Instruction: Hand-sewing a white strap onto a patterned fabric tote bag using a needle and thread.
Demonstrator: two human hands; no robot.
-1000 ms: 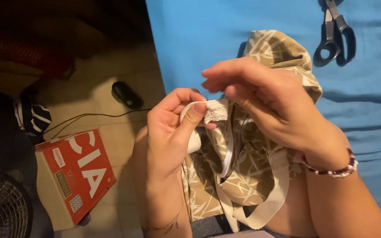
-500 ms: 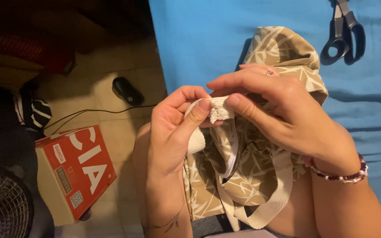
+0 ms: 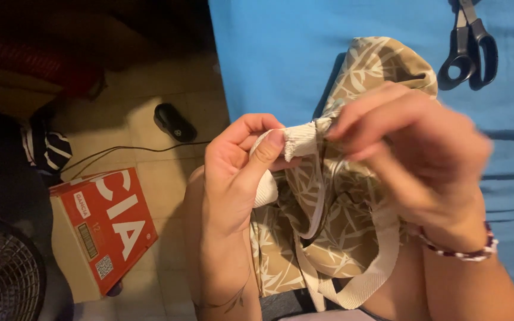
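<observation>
Head view looks down on a tan leaf-print cloth bag (image 3: 340,238) held up between both hands over the near edge of a blue sheet (image 3: 281,53). The left hand (image 3: 233,178) pinches a cream ribbed strap (image 3: 297,140) between thumb and forefinger, closed tight on it. The right hand (image 3: 411,154), blurred, has its fingertips together on the same strap end where it meets the bag's edge. That strap end looks not yet fixed down, judging by how it is being held in place; a wider cream webbing handle (image 3: 364,279) already loops from the bag's near side. What is inside the bag cannot be seen. Black scissors (image 3: 470,47) lie far right on the sheet. Left, on the tiled floor (image 3: 150,154), a red cardboard box (image 3: 105,229) sits closed, beside a fan grille (image 3: 1,273).
</observation>
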